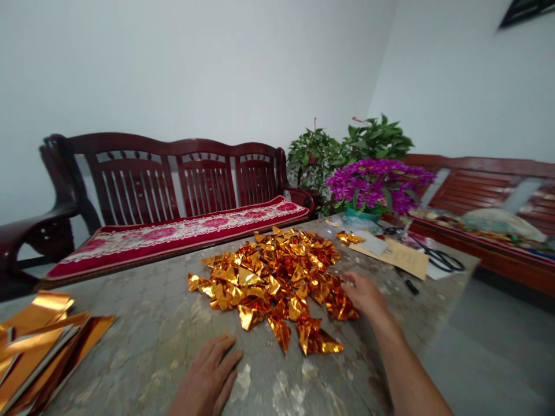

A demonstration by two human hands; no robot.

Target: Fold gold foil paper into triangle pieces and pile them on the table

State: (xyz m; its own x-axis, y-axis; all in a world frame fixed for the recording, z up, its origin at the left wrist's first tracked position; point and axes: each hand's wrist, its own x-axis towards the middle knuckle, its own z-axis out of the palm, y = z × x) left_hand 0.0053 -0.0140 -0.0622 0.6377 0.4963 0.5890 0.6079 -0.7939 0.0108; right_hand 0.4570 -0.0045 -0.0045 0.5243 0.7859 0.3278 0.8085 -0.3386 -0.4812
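Left hand (207, 372): uncovered, with rounded fingers (226, 365). Right hand (364, 293): uncovered. Right forearm (403, 352): likewise bare, narrowing toward the hand.

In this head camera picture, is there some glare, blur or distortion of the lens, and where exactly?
Head view: bright glints on the folded foil pieces; soft, fairly even light on the pale wall; the wooden armrest at left looks stretched, probably by a wide lens; the dark object at top right looks blurred.

Shiny gold folded foil pieces (274, 284) lie heaped on the table (151, 341).
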